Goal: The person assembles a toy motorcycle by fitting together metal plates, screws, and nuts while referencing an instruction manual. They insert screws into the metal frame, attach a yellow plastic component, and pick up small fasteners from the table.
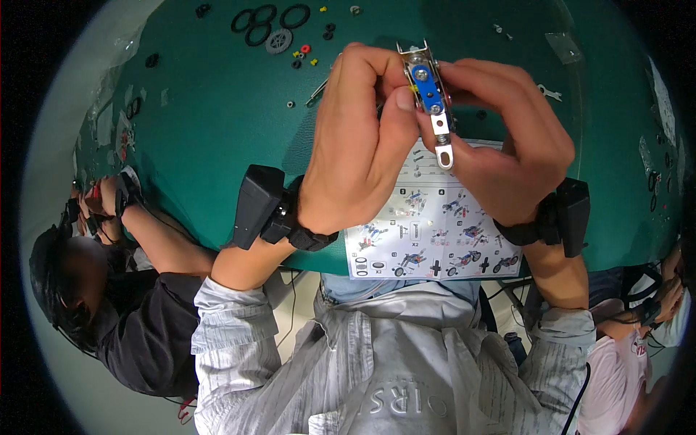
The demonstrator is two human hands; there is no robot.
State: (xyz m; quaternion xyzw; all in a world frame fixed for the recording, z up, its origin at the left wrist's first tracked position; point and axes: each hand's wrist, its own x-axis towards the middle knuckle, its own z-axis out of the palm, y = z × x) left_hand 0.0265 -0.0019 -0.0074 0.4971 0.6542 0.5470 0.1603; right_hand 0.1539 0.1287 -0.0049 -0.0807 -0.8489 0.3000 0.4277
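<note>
A small metal model assembly [428, 85], with a blue plate, silver brackets and screws, is held up between my two hands over the green table. My left hand [359, 134] pinches it from the left, thumb bent against its side. From the right, my right hand [511, 134] grips it with fingers and thumb. A silver strip with a slotted end [444, 155] points down toward me from the assembly. Below it lies a printed instruction sheet [435, 232], partly covered by my hands and wrists. A thin screwdriver-like rod [317, 93] shows beside my left hand.
Black rubber rings [295, 16] and a grey wheel [279, 41] lie at the far left, near small red, yellow and black pieces [305, 49]. A small wrench [549, 93] and a clear plastic bag [563, 48] are on the right. Another person [145, 312] works at my left.
</note>
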